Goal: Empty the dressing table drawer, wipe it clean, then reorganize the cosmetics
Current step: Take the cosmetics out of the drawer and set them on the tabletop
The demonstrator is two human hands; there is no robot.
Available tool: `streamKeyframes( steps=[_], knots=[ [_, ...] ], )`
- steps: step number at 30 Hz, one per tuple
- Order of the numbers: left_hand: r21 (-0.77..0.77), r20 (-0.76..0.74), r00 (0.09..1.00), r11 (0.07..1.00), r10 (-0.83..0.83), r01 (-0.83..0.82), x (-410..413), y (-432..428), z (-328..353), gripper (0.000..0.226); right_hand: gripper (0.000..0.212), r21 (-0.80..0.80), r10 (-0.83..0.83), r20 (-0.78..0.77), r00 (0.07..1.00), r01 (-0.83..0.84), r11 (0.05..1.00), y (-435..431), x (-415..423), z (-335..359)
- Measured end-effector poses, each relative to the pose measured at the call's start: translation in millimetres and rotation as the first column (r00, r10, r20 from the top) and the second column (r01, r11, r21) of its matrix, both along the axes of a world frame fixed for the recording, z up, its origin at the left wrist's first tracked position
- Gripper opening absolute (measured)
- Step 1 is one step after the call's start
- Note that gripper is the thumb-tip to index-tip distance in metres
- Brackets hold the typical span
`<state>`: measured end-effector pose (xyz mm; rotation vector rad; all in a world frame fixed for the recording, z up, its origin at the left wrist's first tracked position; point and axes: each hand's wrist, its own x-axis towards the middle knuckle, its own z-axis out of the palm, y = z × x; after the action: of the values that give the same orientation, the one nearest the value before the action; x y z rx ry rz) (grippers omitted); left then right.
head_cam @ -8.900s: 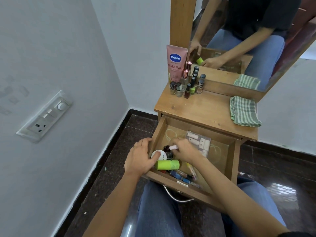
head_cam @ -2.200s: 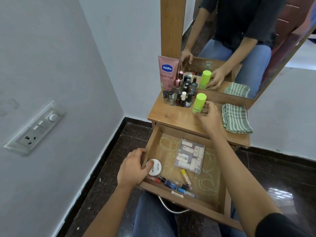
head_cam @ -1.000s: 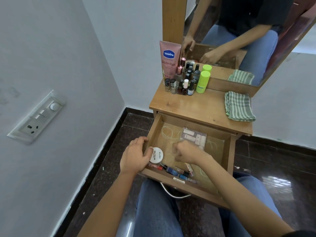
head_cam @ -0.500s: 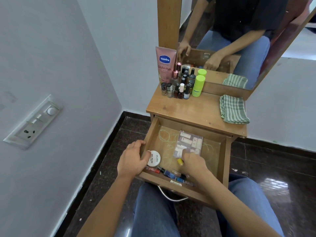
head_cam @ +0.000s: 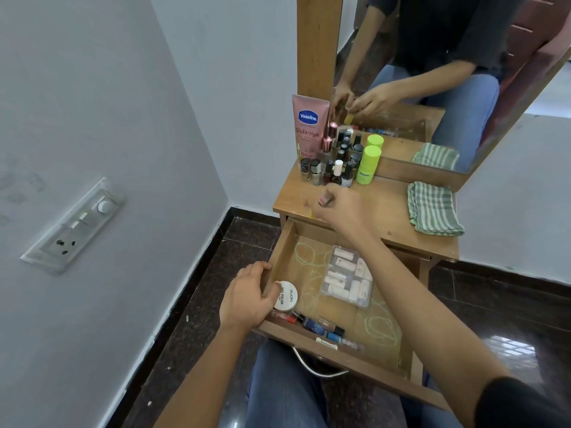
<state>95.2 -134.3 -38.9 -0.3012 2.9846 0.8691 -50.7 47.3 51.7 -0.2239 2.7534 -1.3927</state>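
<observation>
Drawer point(head_cam: 364, 364) is open and not empty: white jar point(head_cam: 286, 296) in the front-left corner, clear packet point(head_cam: 347, 281) mid-floor, polish bottles point(head_cam: 318, 327) lying along the front wall. Left hand point(head_cam: 247, 301) grips the drawer's left wall, thumb touching the jar. Right hand point(head_cam: 338, 208) is over the tabletop point(head_cam: 386, 208), fingers curled around a small yellow stick point(head_cam: 311, 214); only its tip shows. On top: Vaseline tube point(head_cam: 309, 125), small upright bottles point(head_cam: 327, 171), green bottle point(head_cam: 367, 165) just beside them, folded cloth point(head_cam: 432, 208) at the right.
</observation>
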Motion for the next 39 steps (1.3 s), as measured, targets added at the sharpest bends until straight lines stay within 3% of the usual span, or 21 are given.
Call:
streamKeyframes(
  steps=[4,14,20,33,35,37,39],
  knots=[
    [-0.002,-0.005,1.000,1.000,0.001,-0.001,1,-1,0,0.043,0.019,0.090,0.019,-0.079,0.997,-0.012,0.996,-21,-48,-11],
    [0.008,0.003,1.000,1.000,-0.016,0.016,-2,-2,1,0.046,0.019,-0.032,-0.171,-0.239,0.956,0.168,0.985,-39,-59,-58],
    [0.002,0.003,1.000,1.000,-0.017,0.017,-1,-1,3,0.046,0.014,-0.156,-0.258,-0.230,0.938,0.226,0.962,-58,-64,-64],
    [0.002,0.000,1.000,1.000,-0.004,0.004,-1,-1,3,0.045,0.024,-0.187,-0.280,-0.250,0.927,0.238,0.953,-52,-52,-67],
    [0.009,-0.002,1.000,1.000,-0.002,0.002,-1,0,3,0.044,0.020,-0.174,-0.211,-0.340,0.916,0.159,0.972,-42,-27,-68],
    [0.012,-0.009,1.000,1.000,0.000,0.000,-1,0,2,0.043,0.013,-0.112,-0.032,-0.347,0.937,-0.008,0.994,-28,3,-70],
    [0.010,-0.017,1.000,1.000,0.000,0.000,-2,-1,3,0.042,0.012,-0.001,0.252,-0.102,0.962,-0.253,0.967,-8,31,-69]
  ],
)
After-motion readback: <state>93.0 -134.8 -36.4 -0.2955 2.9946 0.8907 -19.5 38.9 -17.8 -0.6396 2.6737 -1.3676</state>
